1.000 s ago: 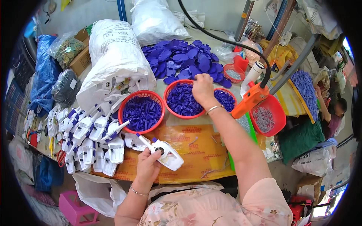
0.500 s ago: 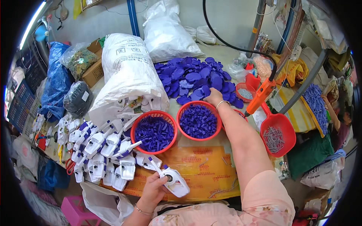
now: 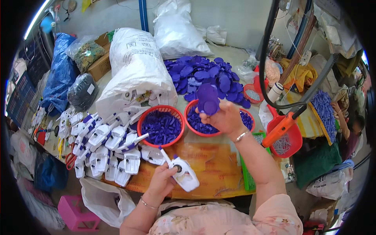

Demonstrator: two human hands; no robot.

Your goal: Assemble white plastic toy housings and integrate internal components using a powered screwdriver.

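My left hand (image 3: 162,181) grips a white plastic housing (image 3: 185,175) with a narrow stem and a round dark fitting, low over the table's front edge. My right hand (image 3: 228,118) is raised above the red baskets, fingers closed on a purple plastic cover (image 3: 208,99) made of rounded lobes. Behind it spreads a heap of similar purple covers (image 3: 223,83). Below the raised hand, a red basket (image 3: 199,134) holds small purple parts and is partly hidden. To its left, another red basket (image 3: 182,127) is full of narrow purple pieces.
Many white housings (image 3: 102,135) pile up at the left, beside an open white sack (image 3: 137,74). An orange electric screwdriver (image 3: 279,130) hangs on the right, before a red scoop (image 3: 291,140) of grey pins. A green tray (image 3: 247,177) lies near my right forearm. Another person's arm (image 3: 342,119) shows far right.
My right hand has drawn back from the purple heap, lifting a purple cover toward me. The screwdriver and its cable have shifted. My left hand still holds the white housing.
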